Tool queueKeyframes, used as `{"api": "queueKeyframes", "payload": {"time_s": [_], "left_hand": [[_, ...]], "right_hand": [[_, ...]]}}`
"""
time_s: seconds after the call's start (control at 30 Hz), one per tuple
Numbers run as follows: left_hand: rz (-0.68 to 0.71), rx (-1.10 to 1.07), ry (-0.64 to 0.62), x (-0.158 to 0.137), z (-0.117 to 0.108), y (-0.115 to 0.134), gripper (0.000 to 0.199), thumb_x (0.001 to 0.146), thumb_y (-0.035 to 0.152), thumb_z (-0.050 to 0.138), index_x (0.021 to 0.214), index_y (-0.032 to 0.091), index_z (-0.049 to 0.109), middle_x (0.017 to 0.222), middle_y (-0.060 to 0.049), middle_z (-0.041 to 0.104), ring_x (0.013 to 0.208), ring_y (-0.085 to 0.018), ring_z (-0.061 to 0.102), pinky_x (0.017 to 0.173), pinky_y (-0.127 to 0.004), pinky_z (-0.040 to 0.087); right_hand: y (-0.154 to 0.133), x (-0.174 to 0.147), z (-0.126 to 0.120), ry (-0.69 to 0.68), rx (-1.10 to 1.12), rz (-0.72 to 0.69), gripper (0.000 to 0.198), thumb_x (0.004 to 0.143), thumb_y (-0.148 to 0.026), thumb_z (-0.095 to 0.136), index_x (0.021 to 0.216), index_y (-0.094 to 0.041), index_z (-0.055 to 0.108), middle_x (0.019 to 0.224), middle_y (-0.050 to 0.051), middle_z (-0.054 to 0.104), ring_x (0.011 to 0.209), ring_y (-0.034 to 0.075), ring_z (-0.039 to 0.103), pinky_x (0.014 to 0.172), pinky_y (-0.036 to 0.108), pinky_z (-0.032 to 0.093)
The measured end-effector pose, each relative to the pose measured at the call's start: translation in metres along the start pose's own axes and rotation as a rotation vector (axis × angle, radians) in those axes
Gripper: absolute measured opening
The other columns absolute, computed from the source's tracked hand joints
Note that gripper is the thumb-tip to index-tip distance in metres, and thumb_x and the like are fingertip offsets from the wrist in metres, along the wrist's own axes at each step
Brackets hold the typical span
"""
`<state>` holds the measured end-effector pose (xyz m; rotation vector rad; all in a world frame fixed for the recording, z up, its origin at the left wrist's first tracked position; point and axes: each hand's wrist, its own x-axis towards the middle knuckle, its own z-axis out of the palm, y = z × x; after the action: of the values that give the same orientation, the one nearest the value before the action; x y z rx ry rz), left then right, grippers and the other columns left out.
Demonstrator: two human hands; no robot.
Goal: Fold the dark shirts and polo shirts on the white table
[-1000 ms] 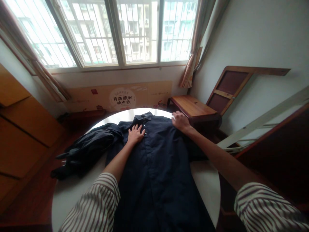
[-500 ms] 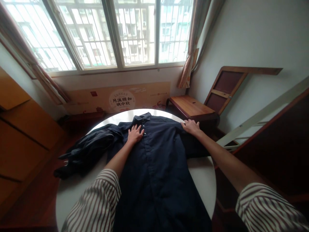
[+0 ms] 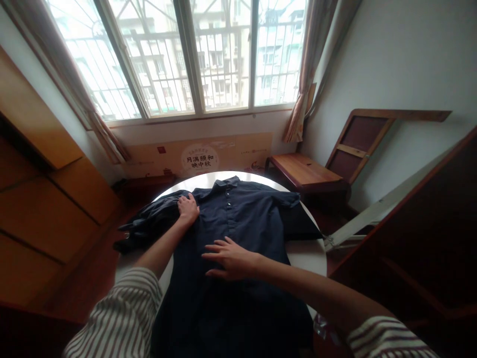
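Right fingers [image 3: 215, 256] wide apart over dark shirt [image 3: 253, 211]

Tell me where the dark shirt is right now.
In the head view, the dark shirt lies at lower centre on the white table, collar toward the window.

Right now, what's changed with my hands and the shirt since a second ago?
Your right hand moved off the right-hand sleeve and came inward and nearer you, over the shirt. Your left hand shifted left from beside the buttons. The shirt stays spread on the table, collar toward the window.
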<state>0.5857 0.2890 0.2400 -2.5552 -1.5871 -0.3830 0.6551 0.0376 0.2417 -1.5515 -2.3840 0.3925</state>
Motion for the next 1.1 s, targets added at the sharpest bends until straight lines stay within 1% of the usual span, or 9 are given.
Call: {"api": "queueKeyframes", "payload": {"time_s": [0.1,0.23,0.4,0.5,0.6,0.73,0.83,0.93,1.1], "left_hand": [[0.016,-0.068,-0.042,0.020,-0.013,-0.018,0.054,0.083,0.017,0.054,0.137,0.014,0.051,0.114,-0.021,0.067,0.114,-0.035,0.059,0.096,-0.043,0.044],[-0.039,-0.144,-0.017,0.046,-0.034,-0.037,0.049,0.082,0.013,0.051,0.131,0.017,0.056,0.117,-0.014,0.068,0.106,-0.027,0.065,0.091,-0.034,0.049],[-0.191,-0.188,0.003,0.065,-0.056,-0.066,0.037,0.081,0.012,0.053,0.116,0.012,0.063,0.112,-0.016,0.068,0.100,-0.025,0.066,0.087,-0.034,0.052],[-0.246,-0.164,0.059,0.060,-0.058,-0.066,0.045,0.076,0.012,0.059,0.121,0.012,0.059,0.126,-0.023,0.058,0.112,-0.033,0.060,0.092,-0.045,0.050],[0.017,-0.136,0.076,0.046,-0.048,-0.043,0.052,0.080,0.008,0.052,0.132,0.013,0.054,0.139,-0.023,0.048,0.129,-0.035,0.047,0.105,-0.049,0.040],[0.426,-0.161,-0.094,0.031,-0.017,0.002,0.051,0.085,0.006,0.040,0.131,0.018,0.057,0.134,-0.011,0.058,0.125,-0.022,0.053,0.106,-0.030,0.041],[0.462,-0.180,-0.144,0.031,0.011,0.026,0.054,0.088,0.008,0.038,0.140,0.013,0.050,0.138,-0.013,0.056,0.128,-0.020,0.051,0.109,-0.030,0.037],[0.433,-0.190,-0.176,0.035,0.036,0.038,0.056,0.094,0.020,0.036,0.149,0.009,0.036,0.147,-0.017,0.047,0.136,-0.022,0.043,0.114,-0.035,0.031],[0.305,-0.173,-0.236,0.041,0.062,0.046,0.067,0.094,0.059,0.035,0.152,0.026,0.033,0.158,-0.014,0.030,0.147,-0.034,0.023,0.115,-0.054,0.023]], "right_hand": [[-0.018,0.004,0.011,-0.092,0.107,0.004,0.069,0.088,-0.069,0.048,0.149,-0.039,0.036,0.160,0.008,0.027,0.145,0.047,0.015,0.104,0.079,0.013],[-0.027,-0.007,0.022,-0.109,0.145,-0.024,0.071,0.086,-0.071,0.050,0.149,-0.043,0.034,0.163,0.007,0.017,0.145,0.048,-0.003,0.102,0.081,-0.001],[-0.036,-0.024,0.027,-0.097,0.138,-0.082,0.080,0.081,-0.073,0.056,0.150,-0.044,0.030,0.164,0.007,0.006,0.145,0.045,-0.010,0.103,0.078,-0.009],[-0.048,-0.033,0.029,-0.108,0.143,-0.108,0.085,0.078,-0.073,0.058,0.151,-0.043,0.028,0.164,0.008,0.006,0.145,0.046,-0.009,0.104,0.078,-0.006],[-0.062,-0.045,0.035,-0.117,0.137,-0.154,0.095,0.075,-0.074,0.061,0.154,-0.036,0.025,0.164,0.012,0.008,0.146,0.047,-0.004,0.105,0.078,-0.001],[-0.064,-0.047,0.033,-0.067,0.126,-0.188,0.081,0.082,-0.069,0.057,0.148,-0.026,0.040,0.156,0.015,0.034,0.143,0.043,0.024,0.108,0.071,0.021],[-0.034,-0.027,0.011,0.045,0.063,-0.020,0.046,0.094,-0.050,0.050,0.128,-0.021,0.059,0.134,0.013,0.059,0.126,0.030,0.053,0.110,0.051,0.035],[0.024,0.007,-0.021,0.121,-0.069,0.410,0.029,0.097,-0.030,0.047,0.115,-0.019,0.067,0.122,0.011,0.064,0.114,0.022,0.059,0.106,0.036,0.039],[0.128,0.061,-0.059,0.173,-0.125,0.708,0.044,0.100,-0.028,0.031,0.138,-0.019,0.052,0.142,0.016,0.050,0.128,0.031,0.048,0.107,0.051,0.035]]}}
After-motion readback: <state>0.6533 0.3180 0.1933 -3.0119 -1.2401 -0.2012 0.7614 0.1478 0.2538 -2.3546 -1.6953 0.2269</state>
